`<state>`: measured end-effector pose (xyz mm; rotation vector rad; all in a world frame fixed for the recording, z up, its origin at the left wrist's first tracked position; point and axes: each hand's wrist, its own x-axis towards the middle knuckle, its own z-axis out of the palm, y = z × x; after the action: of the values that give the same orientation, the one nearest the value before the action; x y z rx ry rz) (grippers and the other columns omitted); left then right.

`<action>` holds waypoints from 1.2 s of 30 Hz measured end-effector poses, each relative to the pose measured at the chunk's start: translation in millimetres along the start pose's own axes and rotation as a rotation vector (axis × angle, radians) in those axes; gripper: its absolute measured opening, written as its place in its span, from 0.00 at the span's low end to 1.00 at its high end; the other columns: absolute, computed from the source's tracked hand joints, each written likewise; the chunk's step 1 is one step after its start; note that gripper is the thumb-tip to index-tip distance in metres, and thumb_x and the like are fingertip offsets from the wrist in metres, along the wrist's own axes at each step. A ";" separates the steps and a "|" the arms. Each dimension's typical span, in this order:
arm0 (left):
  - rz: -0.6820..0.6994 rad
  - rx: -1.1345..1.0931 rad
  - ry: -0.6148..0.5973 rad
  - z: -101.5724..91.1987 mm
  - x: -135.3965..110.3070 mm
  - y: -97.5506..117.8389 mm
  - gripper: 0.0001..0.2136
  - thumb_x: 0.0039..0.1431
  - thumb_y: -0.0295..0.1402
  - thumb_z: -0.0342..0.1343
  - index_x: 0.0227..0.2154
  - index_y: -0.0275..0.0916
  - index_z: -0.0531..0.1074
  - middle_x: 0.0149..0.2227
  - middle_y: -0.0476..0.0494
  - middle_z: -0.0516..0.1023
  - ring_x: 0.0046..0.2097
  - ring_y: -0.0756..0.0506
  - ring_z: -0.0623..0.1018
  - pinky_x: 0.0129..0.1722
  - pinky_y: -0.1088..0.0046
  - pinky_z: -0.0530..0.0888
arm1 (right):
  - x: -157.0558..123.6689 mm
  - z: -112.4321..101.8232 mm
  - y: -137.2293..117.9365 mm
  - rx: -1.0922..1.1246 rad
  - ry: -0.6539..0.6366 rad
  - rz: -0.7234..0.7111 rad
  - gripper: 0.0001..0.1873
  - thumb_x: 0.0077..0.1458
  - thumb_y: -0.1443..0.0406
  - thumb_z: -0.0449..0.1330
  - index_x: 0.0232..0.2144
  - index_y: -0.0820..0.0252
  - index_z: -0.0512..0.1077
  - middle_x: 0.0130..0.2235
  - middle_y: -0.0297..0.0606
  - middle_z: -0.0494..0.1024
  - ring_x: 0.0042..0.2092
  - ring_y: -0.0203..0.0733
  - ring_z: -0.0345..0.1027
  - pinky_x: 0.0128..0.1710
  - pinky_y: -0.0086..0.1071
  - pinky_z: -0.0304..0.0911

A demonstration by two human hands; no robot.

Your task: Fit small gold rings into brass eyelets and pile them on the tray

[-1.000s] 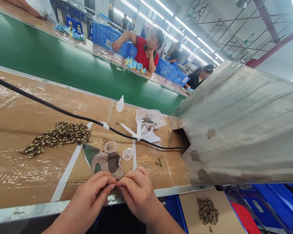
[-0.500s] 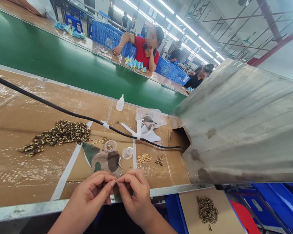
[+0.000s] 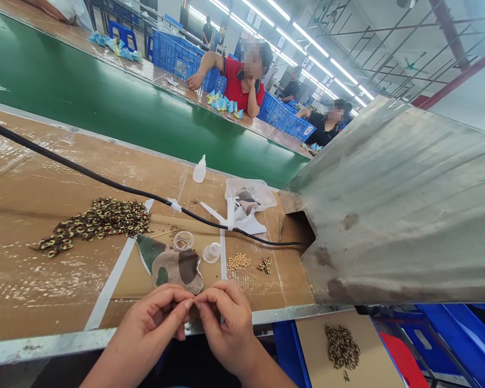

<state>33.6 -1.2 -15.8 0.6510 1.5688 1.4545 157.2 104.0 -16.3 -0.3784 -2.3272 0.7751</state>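
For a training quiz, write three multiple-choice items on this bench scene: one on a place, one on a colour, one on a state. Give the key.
1. Where does the camouflage cloth lie?
A. On the floor
B. Over a person's shoulder
C. On the cardboard, just beyond the hands

2. What colour are the crates across the green belt?
A. Red
B. Blue
C. Yellow

3. How do the left hand and right hand stand?
A. Close together, fingers meeting
B. Far apart at opposite ends of the bench
C. Both resting flat on the cloth

Key:
1. C: the cloth lies on the cardboard.
2. B: the crates show blue.
3. A: the fingers of both hands meet at the middle, above the bench edge.
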 end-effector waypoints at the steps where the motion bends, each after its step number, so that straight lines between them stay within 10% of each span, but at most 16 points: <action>1: -0.004 -0.018 0.013 0.5 -0.4 -0.6 0.19 0.48 0.48 0.56 0.29 0.33 0.74 0.29 0.44 0.72 0.22 0.53 0.70 0.26 0.78 0.71 | 0.2 -0.4 -0.4 0.010 -0.010 0.009 0.04 0.57 0.69 0.55 0.35 0.58 0.70 0.34 0.34 0.69 0.37 0.29 0.61 0.37 0.25 0.57; 9: 0.004 0.064 0.018 1.7 -1.2 -6.6 0.19 0.49 0.49 0.55 0.29 0.35 0.75 0.33 0.42 0.73 0.24 0.52 0.71 0.25 0.77 0.71 | 4.6 -7.8 0.1 -0.139 -0.099 -0.077 0.04 0.58 0.68 0.55 0.35 0.60 0.70 0.34 0.34 0.70 0.38 0.31 0.60 0.39 0.28 0.54; 22: -0.233 -0.350 0.092 0.3 2.0 -2.4 0.27 0.32 0.50 0.67 0.31 0.35 0.69 0.27 0.47 0.76 0.32 0.49 0.77 0.37 0.78 0.74 | 30.6 -18.6 3.1 0.265 -0.151 0.360 0.07 0.53 0.65 0.59 0.27 0.65 0.73 0.28 0.34 0.69 0.31 0.26 0.60 0.31 0.20 0.56; 36: -0.321 -0.504 0.108 -3.8 -0.7 5.0 0.29 0.29 0.46 0.71 0.33 0.33 0.72 0.35 0.42 0.78 0.38 0.46 0.78 0.39 0.79 0.76 | 46.9 -37.5 16.8 -0.060 -0.160 0.170 0.05 0.57 0.66 0.56 0.32 0.59 0.72 0.33 0.33 0.70 0.35 0.29 0.60 0.37 0.25 0.54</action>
<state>29.7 -2.8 -11.1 0.0252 1.2394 1.5671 147.9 154.3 19.4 -0.5653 -2.4965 0.8450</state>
